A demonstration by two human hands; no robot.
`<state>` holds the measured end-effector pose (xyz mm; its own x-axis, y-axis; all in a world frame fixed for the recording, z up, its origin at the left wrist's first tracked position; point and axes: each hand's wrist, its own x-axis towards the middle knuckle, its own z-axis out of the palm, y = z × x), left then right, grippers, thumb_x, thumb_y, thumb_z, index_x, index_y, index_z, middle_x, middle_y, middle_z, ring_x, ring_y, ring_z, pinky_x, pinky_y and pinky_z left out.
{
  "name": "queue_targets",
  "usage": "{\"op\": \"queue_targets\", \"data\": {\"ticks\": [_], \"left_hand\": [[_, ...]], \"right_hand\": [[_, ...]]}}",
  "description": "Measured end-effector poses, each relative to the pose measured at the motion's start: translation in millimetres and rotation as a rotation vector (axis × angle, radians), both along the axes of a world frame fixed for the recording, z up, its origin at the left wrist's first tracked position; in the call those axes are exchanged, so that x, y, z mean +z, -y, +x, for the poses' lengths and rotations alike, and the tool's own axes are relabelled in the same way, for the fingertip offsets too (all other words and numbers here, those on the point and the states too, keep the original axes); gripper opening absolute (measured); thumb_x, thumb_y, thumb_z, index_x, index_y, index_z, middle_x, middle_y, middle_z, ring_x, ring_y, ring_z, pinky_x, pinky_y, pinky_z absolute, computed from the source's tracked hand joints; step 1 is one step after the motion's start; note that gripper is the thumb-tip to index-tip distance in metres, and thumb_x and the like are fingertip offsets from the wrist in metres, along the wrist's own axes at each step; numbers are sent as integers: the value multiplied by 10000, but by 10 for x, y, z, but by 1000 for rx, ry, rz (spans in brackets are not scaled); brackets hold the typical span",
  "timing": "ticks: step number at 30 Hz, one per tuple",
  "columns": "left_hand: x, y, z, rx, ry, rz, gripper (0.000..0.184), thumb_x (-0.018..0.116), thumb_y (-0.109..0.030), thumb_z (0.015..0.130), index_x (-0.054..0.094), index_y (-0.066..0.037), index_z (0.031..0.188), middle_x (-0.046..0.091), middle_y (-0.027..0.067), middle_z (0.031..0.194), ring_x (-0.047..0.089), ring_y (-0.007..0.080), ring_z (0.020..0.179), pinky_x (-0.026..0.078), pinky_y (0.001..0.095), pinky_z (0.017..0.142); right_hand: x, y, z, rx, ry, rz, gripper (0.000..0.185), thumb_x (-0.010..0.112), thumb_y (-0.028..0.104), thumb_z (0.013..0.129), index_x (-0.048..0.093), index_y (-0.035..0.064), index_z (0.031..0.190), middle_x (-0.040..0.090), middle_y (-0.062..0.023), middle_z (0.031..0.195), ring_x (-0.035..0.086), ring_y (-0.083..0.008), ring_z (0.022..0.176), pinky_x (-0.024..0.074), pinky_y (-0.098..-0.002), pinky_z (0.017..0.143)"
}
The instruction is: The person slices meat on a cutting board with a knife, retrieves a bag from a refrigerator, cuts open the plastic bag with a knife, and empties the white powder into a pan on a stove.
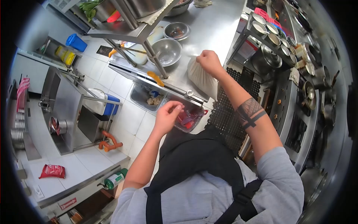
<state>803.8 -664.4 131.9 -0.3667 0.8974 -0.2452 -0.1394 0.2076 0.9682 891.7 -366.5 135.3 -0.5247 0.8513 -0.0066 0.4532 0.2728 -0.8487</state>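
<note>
My right hand [209, 62] is closed around the gathered top of an off-white cloth bag or bundled cloth [201, 79]. The cloth lies at the edge of the steel counter [209, 24] and hangs slightly over it. What is inside, if anything, is hidden. Lower and to the left, my left hand [167, 117] is held in the air in front of my apron, its fingers loosely curled and nothing visible in them. Behind it, under the counter edge, is a bin with red plastic [186, 118]. A steel bowl [166, 52] stands on the counter, left of the cloth.
A smaller bowl [177, 31] and a yellow-handled tool [155, 78] are on the counter. A grey tub [146, 98] sits below. To the right are a black floor mat [225, 108], a rack of pots [265, 28] and the stove [294, 123]. A steel shelf post [156, 59] rises at left.
</note>
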Motion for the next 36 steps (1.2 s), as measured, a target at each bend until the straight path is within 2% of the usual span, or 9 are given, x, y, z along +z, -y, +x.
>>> {"op": "queue_targets", "data": {"ticks": [5, 8, 13, 15, 17, 20, 22, 28, 36], "left_hand": [[-149, 264, -96, 93, 49, -26, 205, 622, -121, 1046, 669, 39, 1167, 736, 111, 1084, 711, 165, 967, 575, 309, 885], [-192, 246, -202, 76, 21, -47, 212, 621, -131, 1048, 669, 36, 1170, 736, 109, 1079, 711, 163, 968, 575, 306, 876], [-240, -94, -433, 12, -53, 24, 227, 622, -149, 1047, 673, 18, 1192, 732, 108, 1083, 706, 146, 952, 571, 296, 853], [-143, -322, -518, -128, -304, 0, 235, 621, -115, 1026, 681, -11, 1228, 724, 115, 1122, 702, 136, 944, 567, 305, 865], [-330, -634, -614, -168, -468, 132, 306, 600, -95, 962, 680, -30, 1250, 730, 165, 1153, 720, 267, 1013, 557, 385, 900], [-663, -1133, -759, -176, -650, 306, 318, 560, -89, 957, 690, -41, 1244, 677, 197, 1291, 674, 331, 1135, 538, 439, 968], [-729, -1324, -838, -196, -1112, 325, 272, 585, -99, 968, 697, -68, 1213, 652, 164, 1279, 678, 358, 1066, 553, 437, 885], [-649, -1422, -1012, -346, -1134, -97, 193, 571, -201, 960, 679, -44, 985, 627, 183, 1114, 655, 401, 1031, 528, 523, 909], [-620, -1420, -834, -248, -1215, 144, 141, 725, -137, 882, 720, -86, 1013, 614, 80, 1076, 579, 327, 1088, 493, 458, 905]], "right_hand": [[-235, 186, 92, 103, -72, -49, 248, 698, 238, 827, 676, -8, 806, 697, -198, 762, 691, -326, 739, 550, -417, 716], [-635, 294, 161, 155, 131, 20, 286, 762, 276, 826, 683, 2, 851, 707, -170, 801, 682, -307, 760, 549, -407, 750], [-435, 525, 441, 93, 198, 34, 266, 768, 257, 832, 690, 5, 865, 717, -171, 824, 689, -302, 767, 549, -403, 757], [-443, 588, 603, 38, 163, 93, 253, 780, 226, 863, 659, 4, 849, 651, -79, 753, 592, -164, 709, 500, -335, 684], [-360, 713, 724, -28, 172, 24, 254, 779, 225, 872, 658, 4, 841, 630, -58, 737, 570, -140, 702, 480, -323, 663], [-322, 921, 845, -67, 179, -30, 239, 773, 216, 886, 653, 14, 840, 629, -27, 739, 552, -110, 696, 463, -305, 652], [-265, 1048, 905, -83, 177, -113, 213, 763, 195, 899, 648, 21, 854, 627, -7, 745, 548, -87, 699, 462, -288, 662], [-352, 965, 995, -12, 123, -153, 226, 752, 206, 896, 689, -8, 930, 698, -103, 851, 648, -170, 777, 530, -337, 738], [-404, 752, 471, 196, -29, 14, 175, 690, 110, 921, 724, 34, 1075, 670, -151, 1108, 680, -309, 927, 559, -394, 837]]}}
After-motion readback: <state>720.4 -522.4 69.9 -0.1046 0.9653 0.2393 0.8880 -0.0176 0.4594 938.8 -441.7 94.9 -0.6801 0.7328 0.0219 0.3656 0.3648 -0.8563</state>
